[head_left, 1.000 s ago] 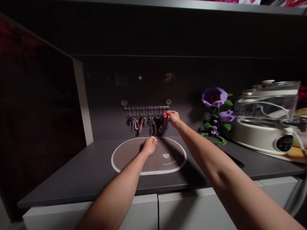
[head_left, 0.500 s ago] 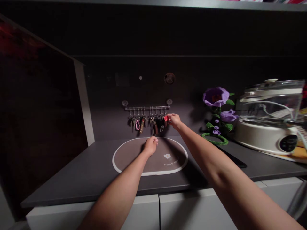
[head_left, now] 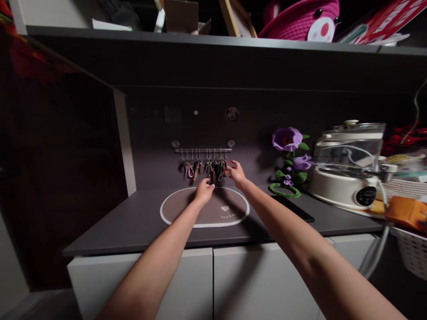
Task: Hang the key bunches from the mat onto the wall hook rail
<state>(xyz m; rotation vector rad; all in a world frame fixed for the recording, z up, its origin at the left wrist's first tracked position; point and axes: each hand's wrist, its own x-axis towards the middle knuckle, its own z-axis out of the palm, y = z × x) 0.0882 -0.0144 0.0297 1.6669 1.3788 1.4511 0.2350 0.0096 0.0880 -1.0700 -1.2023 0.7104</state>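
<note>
A clear hook rail [head_left: 203, 150] is fixed to the dark back panel, with several bunches of keys hanging from it. Among them are a pink carabiner [head_left: 190, 171] and a patterned tag [head_left: 196, 172]. At the rail's right end hangs a small red item [head_left: 227, 167], next to the fingers of my right hand [head_left: 236, 173], which are spread apart. My left hand [head_left: 204, 191] is over the back of the oval mat [head_left: 176, 209], its thumb and fingers apart just below the middle keys. Whether its fingertips touch a key is unclear.
Purple crocheted flowers [head_left: 287, 139] stand on the counter [head_left: 133, 222] at the right, beside a dark flat object [head_left: 293, 208]. Further right are a white appliance [head_left: 336, 186] and a white basket [head_left: 412, 253]. A loaded shelf [head_left: 213, 41] runs above.
The view has tilted up and shows more of the shelf. My right hand's fingers have opened away from the red item. My left hand has risen towards the keys and its fingers have opened.
</note>
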